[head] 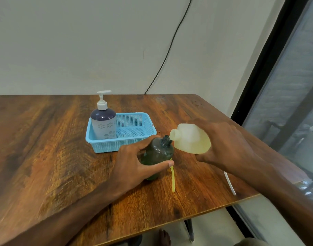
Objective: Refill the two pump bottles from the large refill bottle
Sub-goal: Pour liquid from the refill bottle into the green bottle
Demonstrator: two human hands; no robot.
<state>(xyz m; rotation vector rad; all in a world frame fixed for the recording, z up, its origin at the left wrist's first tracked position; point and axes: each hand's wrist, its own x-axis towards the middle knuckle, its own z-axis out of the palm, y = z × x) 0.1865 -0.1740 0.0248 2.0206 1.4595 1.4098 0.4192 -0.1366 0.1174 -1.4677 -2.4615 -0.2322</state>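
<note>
Green bottle [159, 153]: left hand [132, 166] grips it, near the basket [107, 146].
Refill bottle [191, 139]: right hand [228, 148] holds it tilted, right of the basket.

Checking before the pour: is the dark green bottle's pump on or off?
Off. The dark green bottle shows a bare threaded neck, no pump head; the tilted refill bottle has its mouth beside it.

One wide-angle view is given, taken from the person's head and aimed forward and down. A wooden table [45, 139] is seen close below, a wall [81, 41] faced beyond, a window [294, 103] at right.
</note>
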